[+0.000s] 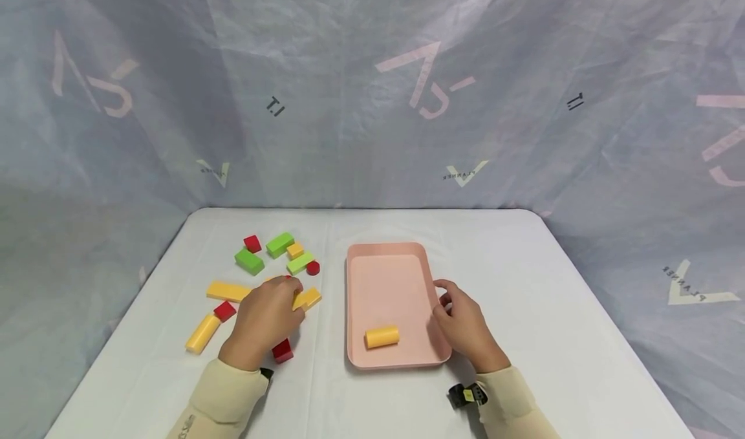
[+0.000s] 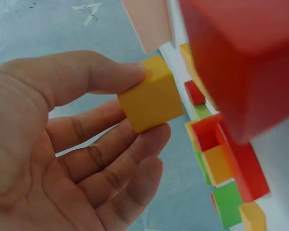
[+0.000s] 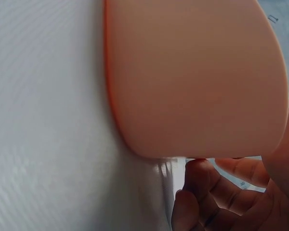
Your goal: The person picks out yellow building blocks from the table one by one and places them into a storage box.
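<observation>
My left hand (image 1: 266,319) pinches a yellow block (image 2: 151,98) between the thumb and fingers, held just above the loose blocks left of the tray. A pink tray (image 1: 387,366) lies in the middle of the table, with a yellow cylinder (image 1: 382,337) on its side in the near part. At the tray's right side, my right hand (image 1: 465,326) holds the wall, fingers curled outside and thumb at the rim. Close beneath the left hand is a red block (image 1: 282,351). A yellow block (image 1: 312,298) shows beyond its fingers.
Left of the tray lie green blocks (image 1: 249,261), a red block (image 1: 224,311), a long yellow block (image 1: 228,291), another yellow piece (image 1: 203,333) and a small red round piece (image 1: 313,268). A white cloth (image 1: 524,284) covers the table. Grey printed sheeting (image 1: 349,135) hangs behind.
</observation>
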Tool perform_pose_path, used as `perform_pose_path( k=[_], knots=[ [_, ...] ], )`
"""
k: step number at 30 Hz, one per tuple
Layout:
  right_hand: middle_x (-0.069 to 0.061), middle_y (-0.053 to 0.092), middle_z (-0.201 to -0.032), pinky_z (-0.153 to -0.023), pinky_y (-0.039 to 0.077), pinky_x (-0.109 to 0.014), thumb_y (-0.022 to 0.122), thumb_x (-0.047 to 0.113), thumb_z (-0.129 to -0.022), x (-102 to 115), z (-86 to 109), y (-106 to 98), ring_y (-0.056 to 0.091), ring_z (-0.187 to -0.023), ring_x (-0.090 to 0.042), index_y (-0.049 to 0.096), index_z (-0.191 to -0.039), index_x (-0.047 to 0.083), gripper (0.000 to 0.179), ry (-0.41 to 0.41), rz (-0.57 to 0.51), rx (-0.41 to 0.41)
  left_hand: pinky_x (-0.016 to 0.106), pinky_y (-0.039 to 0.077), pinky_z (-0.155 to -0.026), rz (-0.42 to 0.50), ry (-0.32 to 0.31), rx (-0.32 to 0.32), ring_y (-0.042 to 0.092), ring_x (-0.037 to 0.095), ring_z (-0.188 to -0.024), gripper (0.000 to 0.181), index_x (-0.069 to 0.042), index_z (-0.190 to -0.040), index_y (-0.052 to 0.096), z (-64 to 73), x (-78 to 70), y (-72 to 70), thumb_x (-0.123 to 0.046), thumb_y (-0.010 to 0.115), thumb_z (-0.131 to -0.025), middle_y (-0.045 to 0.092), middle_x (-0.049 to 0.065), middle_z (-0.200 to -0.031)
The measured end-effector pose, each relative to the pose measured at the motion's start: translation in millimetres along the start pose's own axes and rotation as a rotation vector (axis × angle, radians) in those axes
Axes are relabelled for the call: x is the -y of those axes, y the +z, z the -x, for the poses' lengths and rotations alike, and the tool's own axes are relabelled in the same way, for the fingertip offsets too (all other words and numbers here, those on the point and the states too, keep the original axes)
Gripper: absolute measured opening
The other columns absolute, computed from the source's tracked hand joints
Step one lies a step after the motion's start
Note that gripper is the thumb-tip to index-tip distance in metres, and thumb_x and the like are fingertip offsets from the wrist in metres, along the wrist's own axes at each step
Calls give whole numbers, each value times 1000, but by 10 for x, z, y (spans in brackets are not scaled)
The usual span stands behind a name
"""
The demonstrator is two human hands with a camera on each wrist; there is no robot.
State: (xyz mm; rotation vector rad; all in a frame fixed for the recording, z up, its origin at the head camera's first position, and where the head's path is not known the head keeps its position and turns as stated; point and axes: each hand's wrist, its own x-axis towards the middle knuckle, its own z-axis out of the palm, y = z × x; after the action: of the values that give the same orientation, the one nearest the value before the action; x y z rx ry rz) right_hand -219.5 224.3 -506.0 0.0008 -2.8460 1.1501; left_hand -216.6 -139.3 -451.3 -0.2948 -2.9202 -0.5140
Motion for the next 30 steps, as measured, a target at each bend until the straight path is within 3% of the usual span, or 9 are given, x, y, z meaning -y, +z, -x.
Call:
perform_pose_path(
  k=[14,20,30],
  knots=[
    [-4,63,-97,-62,51,-31,57,12,-96,-17,20,9,59,-72,-15,53,-146,16,51,15,-8,4,35,53,-61,7,42,-22,58,17,-68,28,-8,-106,77,-161,-199,-32,-13,82,-79,70,5,-92],
    [-3,64,-96,-63,51,-31,56,12,-96,-14,17,9,59,-71,-14,53,-146,16,50,2,3,-3,41,57,-70,22,75,-30,66,21,-81,27,-10,-106,77,-215,-294,-23,-11,78,-79,73,4,-100],
    [-4,64,-95,-62,50,-30,56,10,-96,-11,6,-3,59,-69,-13,54,-145,15,50,-13,4,-11,35,55,-68,34,132,-10,61,15,-77,28,-12,-109,78,-294,-473,42,-13,79,-81,71,0,-96]
  ],
)
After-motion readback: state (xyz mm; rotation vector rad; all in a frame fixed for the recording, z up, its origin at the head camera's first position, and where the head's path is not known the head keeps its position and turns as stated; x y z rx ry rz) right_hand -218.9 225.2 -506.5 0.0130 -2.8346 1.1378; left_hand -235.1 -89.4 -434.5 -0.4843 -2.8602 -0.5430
